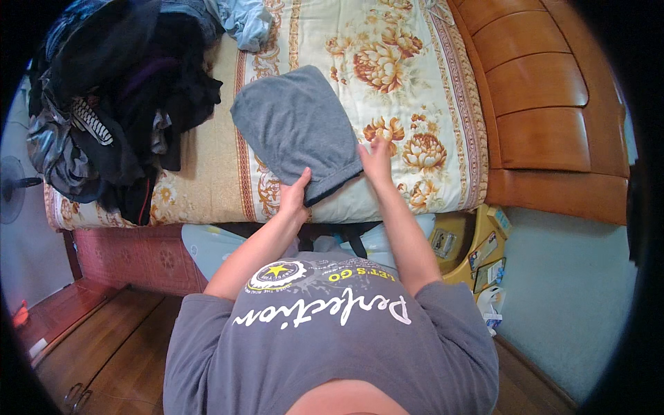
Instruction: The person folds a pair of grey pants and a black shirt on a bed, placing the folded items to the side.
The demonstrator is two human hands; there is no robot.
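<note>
A folded grey cloth garment (303, 122) lies at a slant on the flowered bedspread (321, 31), its thicker hemmed edge towards me. My left hand (295, 196) grips the near left corner, thumb on top and the fingers hidden underneath. At the near right corner is my right hand (377, 162). Its thumb touches or nearly touches the garment's side edge, while the other fingers are bent and apart from the thumb over the bedspread. Nothing shows between them.
Dark clothes (129, 88) are heaped on the bed at the left, with a light blue garment (249, 23) beyond. A brown padded headboard (542, 98) stands at the right. Below it is a yellow bedside cabinet (469, 254). An electric fan (13, 187) stands far left.
</note>
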